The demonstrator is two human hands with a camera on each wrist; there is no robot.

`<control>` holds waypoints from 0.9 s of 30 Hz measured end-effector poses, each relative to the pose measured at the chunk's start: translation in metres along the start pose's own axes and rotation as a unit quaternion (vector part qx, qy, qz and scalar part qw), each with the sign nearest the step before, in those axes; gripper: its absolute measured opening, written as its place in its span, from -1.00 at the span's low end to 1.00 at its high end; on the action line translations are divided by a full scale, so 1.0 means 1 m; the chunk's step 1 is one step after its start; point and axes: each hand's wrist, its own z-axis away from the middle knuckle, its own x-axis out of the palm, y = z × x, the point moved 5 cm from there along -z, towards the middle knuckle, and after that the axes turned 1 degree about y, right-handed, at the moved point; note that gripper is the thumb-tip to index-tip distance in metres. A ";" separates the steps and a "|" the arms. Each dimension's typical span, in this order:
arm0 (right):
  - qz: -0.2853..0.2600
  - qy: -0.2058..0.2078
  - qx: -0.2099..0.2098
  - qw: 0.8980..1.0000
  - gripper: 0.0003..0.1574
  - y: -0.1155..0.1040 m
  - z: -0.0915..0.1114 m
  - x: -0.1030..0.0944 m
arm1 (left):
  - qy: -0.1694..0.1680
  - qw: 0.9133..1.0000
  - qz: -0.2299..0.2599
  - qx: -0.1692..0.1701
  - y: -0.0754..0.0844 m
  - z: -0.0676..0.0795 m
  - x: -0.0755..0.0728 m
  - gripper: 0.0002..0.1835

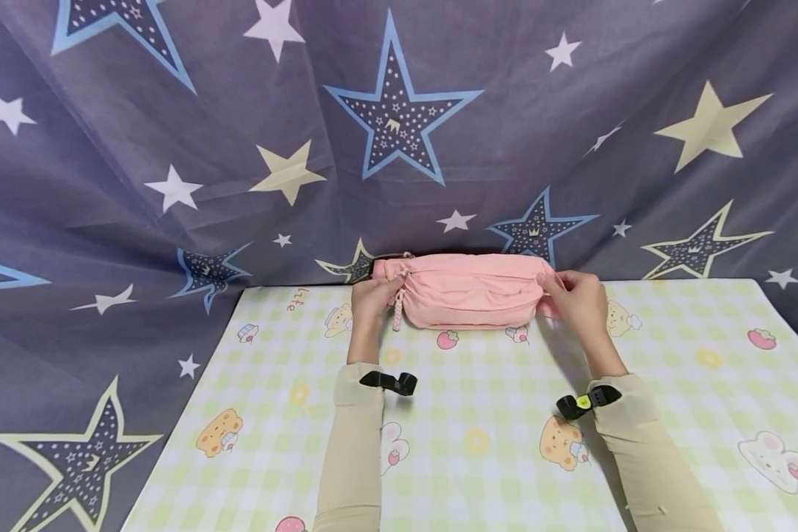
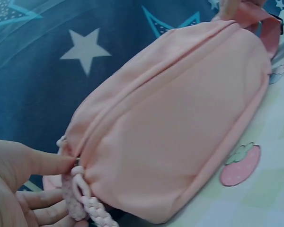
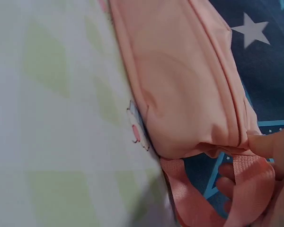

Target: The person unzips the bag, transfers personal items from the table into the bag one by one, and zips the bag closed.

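Note:
A pink waist bag (image 1: 472,292) stands at the back edge of the table, its long zipper running along the upper front. At its left end, my left hand (image 1: 372,298) pinches the bag by the zipper end, where a braided pull cord (image 2: 97,210) hangs down. My right hand (image 1: 580,299) pinches the bag's right end, beside the pink webbing strap (image 3: 251,189). In the right wrist view that strap loops below the bag and passes in front of the fingers. The zipper looks closed in the left wrist view.
A table (image 1: 479,399) with a green-and-white checked, cartoon-printed cover lies under the bag. Right behind it hangs a dark curtain (image 1: 226,148) with star prints. Black wrist cameras (image 1: 406,383) sit on both sleeves.

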 end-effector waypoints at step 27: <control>-0.072 -0.029 -0.004 0.997 -0.42 0.015 -0.006 0.010 | -0.039 0.999 -0.022 -0.024 -0.010 -0.007 -0.001 -0.69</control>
